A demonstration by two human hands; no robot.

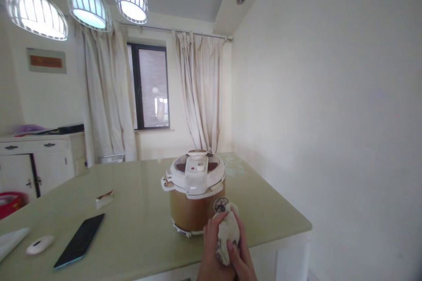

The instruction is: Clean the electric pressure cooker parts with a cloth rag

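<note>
Both my hands are closed around a bunched pale cloth (228, 230) near the table's front edge. My left hand (211, 241) grips its left side, and my right hand (243, 252) wraps the right side with the thumb pressed on top. Darker patterned patches show at the cloth's lower end. A round patterned piece (220, 204) sits at its upper end; whether it belongs to the cloth I cannot tell. Just beyond the hands stands an electric pressure cooker (187, 208) with a gold-brown body and a white lid, which looks closed. The cloth overlaps the cooker's lower right in view.
On the green tabletop (138, 228) lie a dark phone or tablet (79, 240), a small white oval device (40, 245) and a small item (104, 197). A white cabinet (52, 162) and red tub (13, 202) stand left. A wall (329, 118) rises right.
</note>
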